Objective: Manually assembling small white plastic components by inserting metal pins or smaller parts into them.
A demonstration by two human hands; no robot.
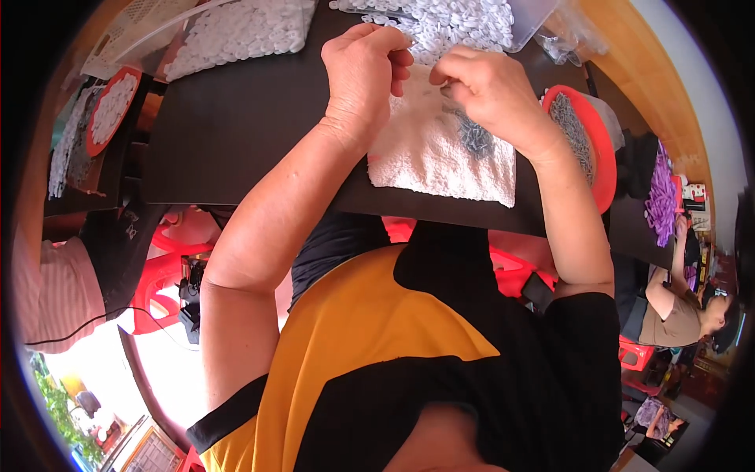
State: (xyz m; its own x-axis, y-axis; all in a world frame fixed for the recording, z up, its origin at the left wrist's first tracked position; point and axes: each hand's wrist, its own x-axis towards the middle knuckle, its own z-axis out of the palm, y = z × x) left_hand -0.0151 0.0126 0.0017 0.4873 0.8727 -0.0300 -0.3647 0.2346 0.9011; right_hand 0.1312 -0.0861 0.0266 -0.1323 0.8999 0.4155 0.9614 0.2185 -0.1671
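Table: the dark table point(244, 149) carries the work; it runs under both forearms and in front of the person.
Co-worker: at the far right, another person point(672, 315) sits with one arm stretched toward a purple heap point(661, 197).
Stool: a red plastic stool point(153, 295) stands at the left, below the table edge.
Cloth: the white cloth point(440, 173) lies flat on the table, a little wrinkled, its lower edge near the table edge.
White heaps: the left white heap point(244, 39) lies in clear plastic; the right white heap point(468, 23) is spread just beyond the hands. Both are of many small pieces.
Basin: the red basin point(604, 161) is at the right, beside the right forearm, with many grey pieces inside.
Right hand: the right hand point(491, 88) is above the cloth, with fingers bent and thumb near the index finger; I cannot tell how firmly it grips.
Left hand: the left hand point(363, 67) has its fingers curled, near the right white heap; what is inside, I cannot tell.
Grey pile: the small grey pile point(476, 140) rests on the cloth, just below the right hand.
Dark bit: a tiny dark bit point(447, 92) shows at the right thumb, too small to identify.
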